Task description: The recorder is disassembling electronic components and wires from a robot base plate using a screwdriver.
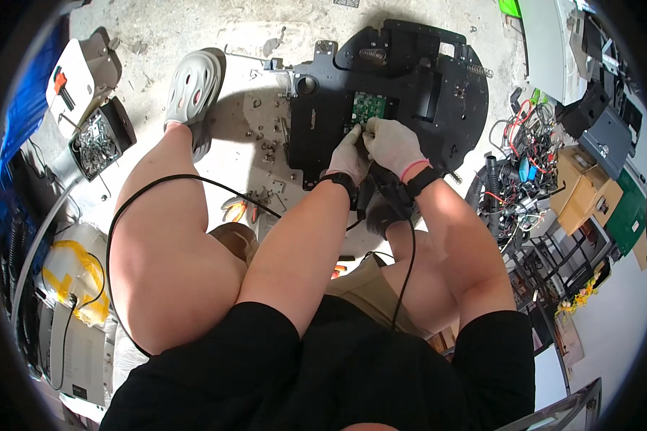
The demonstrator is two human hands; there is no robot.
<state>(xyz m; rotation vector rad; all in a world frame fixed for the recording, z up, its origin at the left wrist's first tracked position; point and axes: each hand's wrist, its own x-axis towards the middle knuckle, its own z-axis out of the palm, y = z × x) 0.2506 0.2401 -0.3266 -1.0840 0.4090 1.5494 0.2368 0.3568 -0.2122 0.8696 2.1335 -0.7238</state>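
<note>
In front of me lies a large black chassis plate with springs, holes and a rounded right end. A green circuit board sits in its middle opening. My left hand, in a white glove, has its fingers closed at the board's lower edge. Just beside it, my right hand, also gloved, is bent over with the fingertips pinched together. Both hands nearly touch. Whatever is between their fingers is hidden. Each wrist wears a black band.
Loose screws and small metal parts are scattered left of the chassis. Orange-handled pliers lie nearer me. A black box of screws stands far left. Tangled cables and a cardboard box are at right. A black cable crosses my left leg.
</note>
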